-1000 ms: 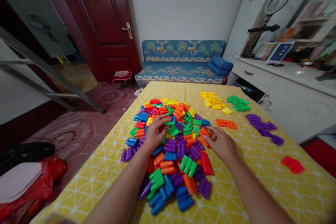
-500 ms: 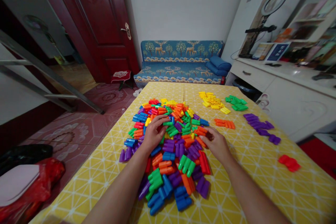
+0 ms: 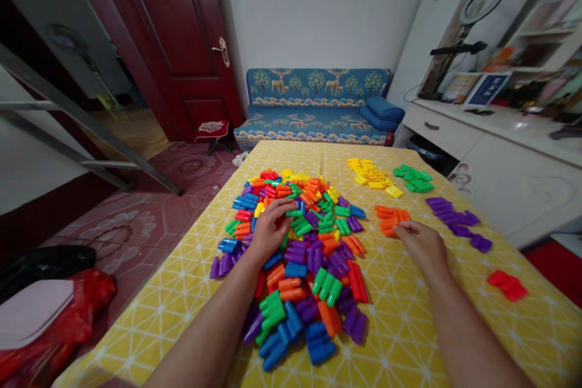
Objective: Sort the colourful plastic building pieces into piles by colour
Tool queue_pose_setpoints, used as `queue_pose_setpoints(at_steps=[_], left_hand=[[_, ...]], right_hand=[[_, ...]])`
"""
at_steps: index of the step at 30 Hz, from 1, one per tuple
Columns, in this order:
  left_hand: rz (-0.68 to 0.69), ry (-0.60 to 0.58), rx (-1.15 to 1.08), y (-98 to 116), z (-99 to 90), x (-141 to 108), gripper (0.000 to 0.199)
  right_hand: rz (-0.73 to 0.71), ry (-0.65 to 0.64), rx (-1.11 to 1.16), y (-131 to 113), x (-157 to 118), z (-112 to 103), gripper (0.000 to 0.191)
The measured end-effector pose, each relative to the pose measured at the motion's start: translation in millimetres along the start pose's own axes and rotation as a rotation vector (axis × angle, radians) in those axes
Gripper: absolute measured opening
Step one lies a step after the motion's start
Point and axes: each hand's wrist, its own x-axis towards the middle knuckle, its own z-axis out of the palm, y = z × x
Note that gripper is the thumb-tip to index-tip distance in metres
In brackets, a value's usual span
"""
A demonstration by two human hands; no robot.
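Observation:
A mixed pile of plastic toy building blocks [image 3: 313,254] in several colours, shaped like joined tubes, lies on the table. My left hand [image 3: 271,225] rests on the pile's upper left part, fingers stretched out, with the fingertips at a green block [image 3: 294,213]. To the right of the pile, my right hand [image 3: 424,244] pinches an orange block [image 3: 388,227] between thumb and fingers. That block sits at the near edge of a small orange group [image 3: 391,213], and I cannot tell whether they touch.
Sorted by colour, yellow blocks [image 3: 373,174], green blocks [image 3: 413,179], purple blocks [image 3: 452,218] and red blocks [image 3: 507,285] lie on the right side of the yellow tablecloth [image 3: 400,327]. Beyond the table stands a blue sofa [image 3: 313,118]; a white cabinet [image 3: 513,163] is at the right.
My right hand has moved right from the pile's edge, carrying an orange block to the orange group. My left hand has stayed on the pile.

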Motion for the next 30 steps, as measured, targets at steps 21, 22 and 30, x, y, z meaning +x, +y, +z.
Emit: queue_pose_setpoints(at_steps=[21, 22, 30], left_hand=[[-0.005, 0.006, -0.001, 0, 0.5, 0, 0.029], [-0.004, 0.009, 0.001, -1, 0.6, 0, 0.029], [-0.009, 0.021, 0.005, 2, 0.3, 0, 0.030]], right_hand=[[-0.324, -0.130, -0.572, -3, -4, 37, 0.063], [-0.333, -0.110, -0.553, -5, -5, 37, 0.063], [-0.670, 0.051, 0.002, -41, -35, 19, 0.038]])
